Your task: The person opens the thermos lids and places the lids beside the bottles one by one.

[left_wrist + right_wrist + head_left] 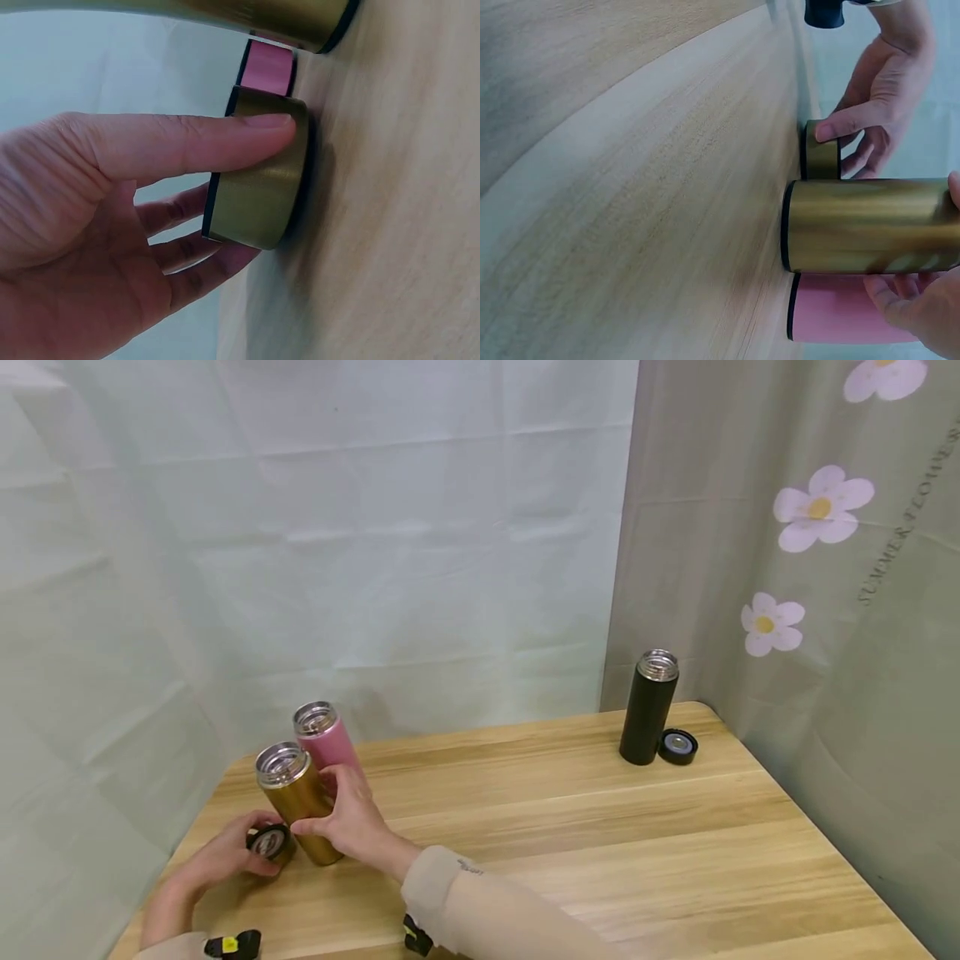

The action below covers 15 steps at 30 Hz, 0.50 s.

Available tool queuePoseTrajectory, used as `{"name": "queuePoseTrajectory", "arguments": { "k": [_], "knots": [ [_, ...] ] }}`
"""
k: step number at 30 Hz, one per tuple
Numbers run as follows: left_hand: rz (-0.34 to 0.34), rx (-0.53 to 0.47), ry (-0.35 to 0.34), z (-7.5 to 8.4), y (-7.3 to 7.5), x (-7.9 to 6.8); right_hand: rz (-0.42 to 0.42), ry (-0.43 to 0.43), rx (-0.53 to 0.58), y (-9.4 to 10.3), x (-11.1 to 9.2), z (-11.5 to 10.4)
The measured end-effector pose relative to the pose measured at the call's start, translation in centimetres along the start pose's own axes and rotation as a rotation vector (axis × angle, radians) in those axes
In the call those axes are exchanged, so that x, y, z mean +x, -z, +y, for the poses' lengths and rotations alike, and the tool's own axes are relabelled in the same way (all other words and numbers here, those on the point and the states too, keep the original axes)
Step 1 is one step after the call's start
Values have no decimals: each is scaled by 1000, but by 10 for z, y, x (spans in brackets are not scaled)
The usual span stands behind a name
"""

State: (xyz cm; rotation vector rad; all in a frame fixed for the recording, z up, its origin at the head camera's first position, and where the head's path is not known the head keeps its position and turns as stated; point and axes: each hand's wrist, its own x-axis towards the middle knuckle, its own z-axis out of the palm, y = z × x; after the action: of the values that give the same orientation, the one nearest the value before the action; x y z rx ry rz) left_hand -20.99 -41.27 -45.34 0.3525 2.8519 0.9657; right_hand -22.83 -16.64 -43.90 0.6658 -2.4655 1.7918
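Note:
My right hand (351,817) grips the gold thermos bottle (298,802) round its side, thumb in front and fingers behind. The bottle stands upright and uncapped at the left of the table, its steel mouth facing up. Beside its base, my left hand (228,852) holds the gold lid (262,187) between thumb and fingers, down at the tabletop with its dark inner side up. Right behind the gold bottle stands an uncapped pink thermos bottle (336,745), partly hidden by it. A pink lid (268,69) shows beyond the gold lid in the left wrist view.
At the back right of the wooden table (570,827) stands an uncapped black thermos bottle (647,714). Its black lid (678,747) lies beside it, inner side up. Pale curtains (435,560) hang close behind the table and along both sides.

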Motion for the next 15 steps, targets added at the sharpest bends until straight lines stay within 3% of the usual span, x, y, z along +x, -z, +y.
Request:
{"name": "queuePoseTrajectory", "arguments": {
  "k": [5,10,12,15],
  "knots": [
    [57,-14,6,2,-5,-2,-28,-20,26,4,0,5],
    [99,-20,53,13,3,-6,-44,-78,77,30,-2,11],
    [175,-3,42,21,11,-8,-55,-85,89,46,-3,14],
    [411,45,28,37,24,-11,-88,-66,85,75,-6,19]
  ]
}}
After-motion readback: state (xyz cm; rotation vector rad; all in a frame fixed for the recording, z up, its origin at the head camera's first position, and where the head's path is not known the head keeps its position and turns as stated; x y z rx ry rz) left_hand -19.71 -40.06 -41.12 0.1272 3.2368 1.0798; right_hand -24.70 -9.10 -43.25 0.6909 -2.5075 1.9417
